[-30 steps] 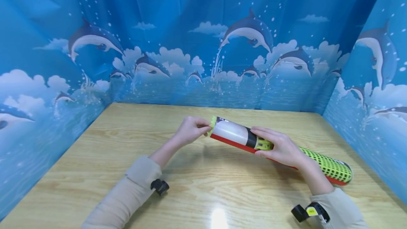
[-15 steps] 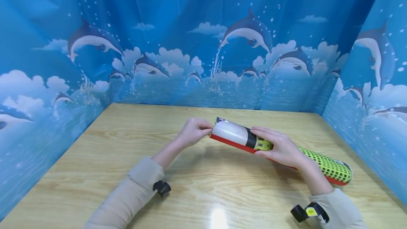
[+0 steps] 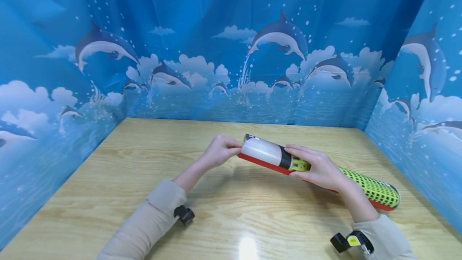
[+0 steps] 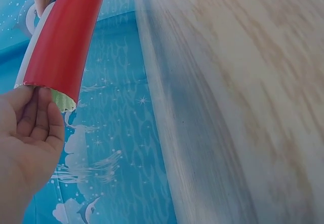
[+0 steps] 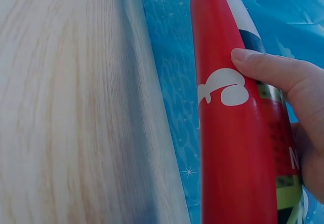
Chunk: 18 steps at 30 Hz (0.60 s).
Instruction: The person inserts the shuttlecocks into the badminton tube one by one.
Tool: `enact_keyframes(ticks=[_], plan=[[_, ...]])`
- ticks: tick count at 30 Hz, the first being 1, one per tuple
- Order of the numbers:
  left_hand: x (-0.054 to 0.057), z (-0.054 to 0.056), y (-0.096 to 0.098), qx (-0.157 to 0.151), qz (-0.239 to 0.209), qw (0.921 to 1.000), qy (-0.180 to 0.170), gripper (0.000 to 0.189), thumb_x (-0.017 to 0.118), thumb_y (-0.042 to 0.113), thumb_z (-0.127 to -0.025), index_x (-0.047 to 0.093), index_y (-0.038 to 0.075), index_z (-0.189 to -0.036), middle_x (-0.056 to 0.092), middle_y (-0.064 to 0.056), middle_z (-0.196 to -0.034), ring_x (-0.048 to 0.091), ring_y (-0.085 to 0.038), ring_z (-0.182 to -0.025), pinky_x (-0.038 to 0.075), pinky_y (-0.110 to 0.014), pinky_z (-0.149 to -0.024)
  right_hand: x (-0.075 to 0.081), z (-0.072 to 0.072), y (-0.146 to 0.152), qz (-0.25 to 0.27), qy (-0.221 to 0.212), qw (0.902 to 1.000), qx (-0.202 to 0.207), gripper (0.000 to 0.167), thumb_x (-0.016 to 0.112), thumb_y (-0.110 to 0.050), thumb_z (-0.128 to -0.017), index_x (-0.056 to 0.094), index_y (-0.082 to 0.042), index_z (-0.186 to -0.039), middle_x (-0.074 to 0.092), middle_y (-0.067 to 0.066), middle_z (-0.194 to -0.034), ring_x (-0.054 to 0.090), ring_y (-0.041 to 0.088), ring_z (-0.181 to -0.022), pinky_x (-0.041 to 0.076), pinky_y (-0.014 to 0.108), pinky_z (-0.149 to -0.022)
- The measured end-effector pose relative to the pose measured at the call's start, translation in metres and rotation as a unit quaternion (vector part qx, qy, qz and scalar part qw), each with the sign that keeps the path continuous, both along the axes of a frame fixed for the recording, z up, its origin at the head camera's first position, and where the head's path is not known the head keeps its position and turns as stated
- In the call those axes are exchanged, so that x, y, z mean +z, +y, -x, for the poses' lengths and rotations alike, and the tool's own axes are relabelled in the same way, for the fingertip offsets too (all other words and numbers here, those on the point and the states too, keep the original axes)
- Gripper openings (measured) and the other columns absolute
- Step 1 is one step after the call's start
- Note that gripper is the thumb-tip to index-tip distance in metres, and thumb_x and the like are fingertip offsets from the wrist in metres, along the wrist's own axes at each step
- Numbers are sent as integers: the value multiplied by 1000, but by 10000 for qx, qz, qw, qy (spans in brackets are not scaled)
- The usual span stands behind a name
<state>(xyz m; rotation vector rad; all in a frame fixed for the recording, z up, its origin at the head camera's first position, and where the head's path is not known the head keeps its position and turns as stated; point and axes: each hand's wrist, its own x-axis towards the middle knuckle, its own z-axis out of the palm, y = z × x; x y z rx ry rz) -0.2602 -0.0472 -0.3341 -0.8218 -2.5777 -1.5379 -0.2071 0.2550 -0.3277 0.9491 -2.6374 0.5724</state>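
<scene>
A long shuttlecock tube, red along one side with a white, black and green mesh print on the other, lies slanted across the right half of the head view. Its left end is raised and its far right end is low at the table. My right hand grips it round the middle; the thumb lies on the red side. At the raised open end, my left hand pinches a yellow-green shuttlecock, its frilled skirt just inside the mouth. The fingertips are partly hidden by the rim.
The tube is over a wood-grain table. Blue dolphin-print curtains stand along its back and both sides. Each wrist wears a small black camera on a pale sleeve.
The left hand has moved slightly right, and the shuttlecock's green frill, which stuck out of the tube's end, has gone inside. The right hand and the tube have stayed nearly still.
</scene>
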Motion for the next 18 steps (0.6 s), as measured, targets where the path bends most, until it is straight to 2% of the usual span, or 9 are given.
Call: enact_keyframes(ticks=[2,6,10,13,18], plan=[[0,1,-1,-39,-56,9998,-191,17,64,3,-84,71,-1,-99,69,-14,-95,65,-18,-83,53,-26,-68,0,0,0,-8,-8,10000,-7,70,80,-30,-71,52,-12,-132,50,14,-133,51,33,-115,48,48,-83],[0,1,-2,-131,-208,9978,-611,20,62,4,-86,68,-2,-104,68,-16,-99,65,-19,-85,54,-37,-75,-1,0,1,-25,-2,10000,-1,70,80,-31,-72,52,-13,-132,50,14,-133,52,32,-114,49,47,-82],[1,2,-4,-233,-296,9956,-863,22,61,6,-88,67,-2,-107,68,-14,-99,65,-18,-84,52,-44,-79,0,0,2,-15,33,10000,33,70,80,-32,-71,52,-14,-132,50,14,-133,52,31,-113,49,46,-81],[3,1,-5,-271,-336,9941,-998,21,62,8,-89,68,0,-107,69,-12,-97,65,-17,-83,52,-43,-80,0,-1,3,-1,24,10000,18,70,80,-32,-72,51,-14,-133,50,13,-133,52,31,-114,48,46,-81],[7,2,-8,-197,-295,9935,-1080,21,62,13,-89,69,2,-106,70,-7,-90,64,-18,-83,53,-34,-78,1,-2,4,-15,-1,10000,-80,69,79,-33,-73,51,-13,-133,50,14,-133,52,31,-113,48,46,-80]])
